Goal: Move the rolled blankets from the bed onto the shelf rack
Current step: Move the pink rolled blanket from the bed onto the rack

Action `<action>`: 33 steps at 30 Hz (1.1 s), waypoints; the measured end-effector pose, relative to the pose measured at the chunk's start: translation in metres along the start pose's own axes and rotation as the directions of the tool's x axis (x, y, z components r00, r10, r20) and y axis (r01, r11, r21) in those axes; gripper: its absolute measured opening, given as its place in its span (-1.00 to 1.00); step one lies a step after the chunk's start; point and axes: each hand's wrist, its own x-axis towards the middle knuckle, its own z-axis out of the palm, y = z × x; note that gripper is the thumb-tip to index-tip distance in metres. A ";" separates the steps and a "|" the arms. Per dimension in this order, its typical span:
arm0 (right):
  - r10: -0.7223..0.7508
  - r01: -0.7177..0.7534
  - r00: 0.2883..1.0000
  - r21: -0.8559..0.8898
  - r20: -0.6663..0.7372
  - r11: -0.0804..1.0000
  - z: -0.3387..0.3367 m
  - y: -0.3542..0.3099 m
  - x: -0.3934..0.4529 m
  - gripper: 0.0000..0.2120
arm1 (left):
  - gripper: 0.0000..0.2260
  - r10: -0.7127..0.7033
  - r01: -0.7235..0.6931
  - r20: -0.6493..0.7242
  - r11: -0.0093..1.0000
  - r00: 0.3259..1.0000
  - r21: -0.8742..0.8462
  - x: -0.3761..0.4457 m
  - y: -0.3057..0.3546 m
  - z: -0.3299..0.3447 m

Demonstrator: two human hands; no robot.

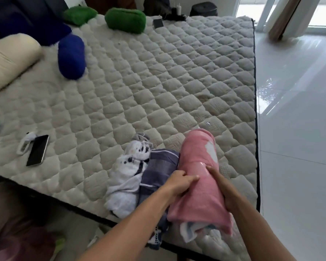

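A pink rolled blanket lies at the near right corner of the quilted bed. My left hand grips its left side and my right hand grips its right side. Beside it on the left lie a purple striped roll and a white roll with a panda print. Farther back are a blue roll and two green rolls. The shelf rack is out of sight.
A black phone and a small white item lie on the bed at left. A cream bolster rests at far left. Dark items sit at the bed's far edge. Glossy white floor runs along the right.
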 end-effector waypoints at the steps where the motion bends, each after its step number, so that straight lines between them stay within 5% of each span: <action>1: -0.011 0.012 1.000 0.016 -0.008 1.000 0.004 -0.004 -0.007 -0.24 | -0.45 0.033 -0.033 -0.008 0.999 0.999 -0.004 -0.007 0.005 -0.005; 10: -0.302 0.296 0.941 0.062 0.150 0.953 0.095 -0.024 -0.086 -0.43 | -0.60 0.119 -0.199 -0.248 0.923 0.962 -0.329 -0.113 -0.016 -0.087; 14: -0.356 0.396 0.872 -0.060 0.336 0.916 0.173 -0.013 -0.139 -0.40 | -0.63 0.021 -0.238 -0.389 0.821 0.921 -0.519 -0.184 -0.079 -0.138; 18: -0.384 0.553 0.753 -0.196 0.535 0.810 0.252 0.035 -0.200 -0.63 | -0.70 -0.054 -0.254 -0.416 0.718 0.908 -0.648 -0.272 -0.171 -0.174; 25: -0.165 0.727 0.522 -0.336 0.837 0.598 0.370 0.167 -0.310 -0.54 | -0.58 -0.244 -0.355 -0.531 0.516 0.811 -0.779 -0.413 -0.360 -0.175; 33: 0.195 0.874 0.247 -0.305 0.949 0.379 0.481 0.341 -0.424 -0.51 | -0.44 -0.512 -0.567 -0.596 0.234 0.619 -0.790 -0.542 -0.539 -0.135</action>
